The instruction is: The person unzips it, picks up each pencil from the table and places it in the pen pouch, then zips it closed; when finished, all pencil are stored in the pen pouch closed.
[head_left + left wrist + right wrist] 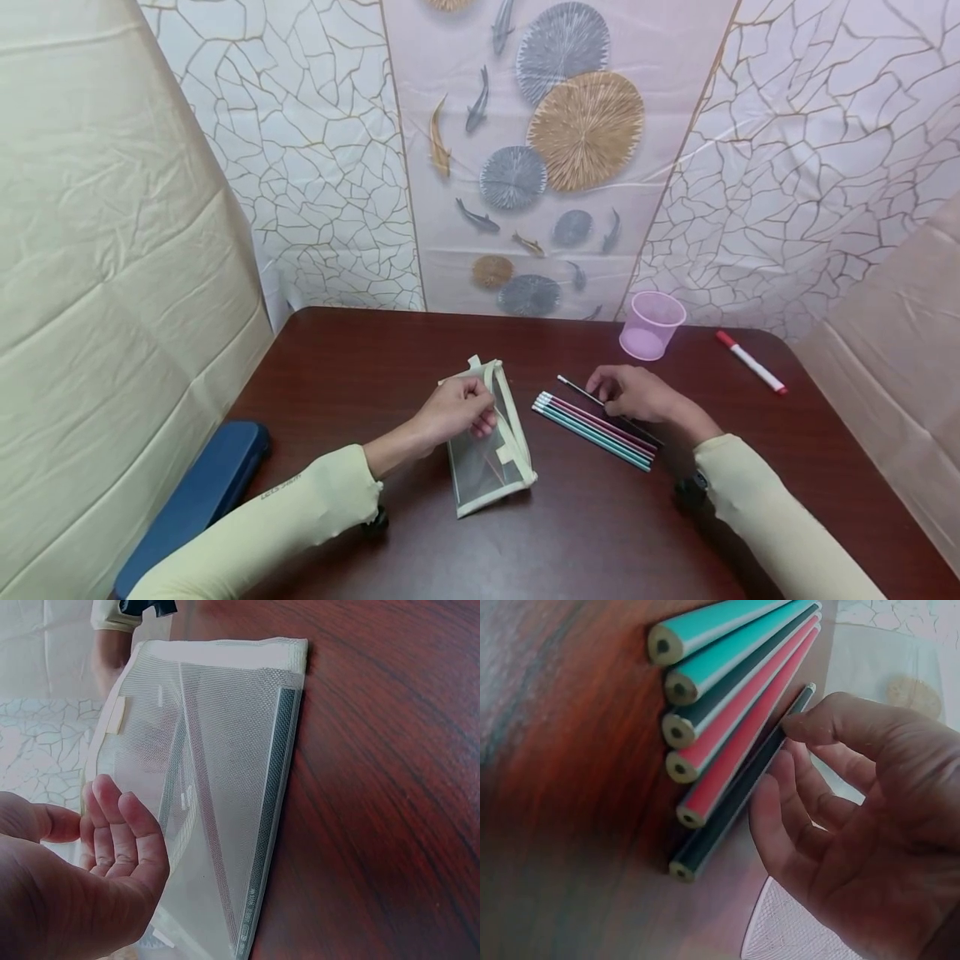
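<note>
A mesh pencil pouch [480, 467] with cream edging stands tilted in the middle of the table. Thumb and fingertips of my left hand [459, 408] pinch its upper edge. Through the mesh, the left wrist view shows a red pencil [206, 817] and a dark green pencil [274, 780] inside. My right hand [637, 393] holds a black pencil [731, 806] between thumb and fingers, low over the table. Beside it lies a row of several pencils [592, 429], two teal, one dark and two red, with their unsharpened ends facing the right wrist camera.
A pink mesh cup [651, 327] stands at the back right, beyond my right hand. Farther right lies a white marker [752, 364] with a red cap. A blue case [195, 500] rests along the table's left edge. Patterned cloth hangs behind the table.
</note>
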`<state>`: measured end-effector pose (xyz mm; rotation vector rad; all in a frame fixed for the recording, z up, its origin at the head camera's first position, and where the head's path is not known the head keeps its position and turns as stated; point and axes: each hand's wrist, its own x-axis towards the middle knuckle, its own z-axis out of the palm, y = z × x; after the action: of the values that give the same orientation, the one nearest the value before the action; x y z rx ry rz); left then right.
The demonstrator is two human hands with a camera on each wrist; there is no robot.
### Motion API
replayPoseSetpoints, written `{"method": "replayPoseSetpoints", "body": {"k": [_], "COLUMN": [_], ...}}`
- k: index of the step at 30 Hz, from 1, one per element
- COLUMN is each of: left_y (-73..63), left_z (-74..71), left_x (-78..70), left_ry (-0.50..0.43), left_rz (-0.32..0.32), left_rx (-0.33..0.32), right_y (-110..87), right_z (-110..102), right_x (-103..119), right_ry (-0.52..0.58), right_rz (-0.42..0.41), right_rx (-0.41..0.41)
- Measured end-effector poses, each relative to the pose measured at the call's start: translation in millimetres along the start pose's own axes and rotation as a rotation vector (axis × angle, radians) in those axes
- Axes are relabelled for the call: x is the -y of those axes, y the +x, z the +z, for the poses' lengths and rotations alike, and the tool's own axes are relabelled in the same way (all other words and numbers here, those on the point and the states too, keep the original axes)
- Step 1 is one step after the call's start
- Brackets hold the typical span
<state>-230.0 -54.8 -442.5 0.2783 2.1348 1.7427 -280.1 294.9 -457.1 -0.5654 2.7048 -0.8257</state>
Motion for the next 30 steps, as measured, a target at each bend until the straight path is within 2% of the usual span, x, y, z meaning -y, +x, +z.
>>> {"method": "replayPoseSetpoints", "body": {"k": [12, 16, 19, 24, 27, 30], "left_y": [2.2, 3.8, 4.3, 4.2, 4.2, 4.5], "left_z": [0.3, 0.3, 0.9, 2.0, 2.6, 3.3], "left_x": [0.0, -0.6, -2.3, -5.1, -5.2, -4.4], "left_ry": [0.004, 0.007, 0.011, 0.010, 0.010, 0.007], "left_rz": [-0.009, -0.011, -0.013, -0.013, -0.017, -0.019], "left_rx": [0.005, 0.008, 0.010, 0.010, 0.013, 0.017], "right_y": [5.1, 6.8, 6.4, 6.4, 5.9, 4.9], "right_z": [-0.3, -5.3, -10.0, -15.8, -13.8, -7.0], "right_x": [5.9, 12.8, 22.3, 40.0, 50.4, 61.1], "right_ry": [-0.136, -0.182, -0.168, -0.044, 0.121, 0.359], "right_rz": [0.016, 0.019, 0.000, -0.060, -0.053, -0.016], "right_rx": [-0.028, -0.074, -0.117, -0.171, -0.189, -0.214]}}
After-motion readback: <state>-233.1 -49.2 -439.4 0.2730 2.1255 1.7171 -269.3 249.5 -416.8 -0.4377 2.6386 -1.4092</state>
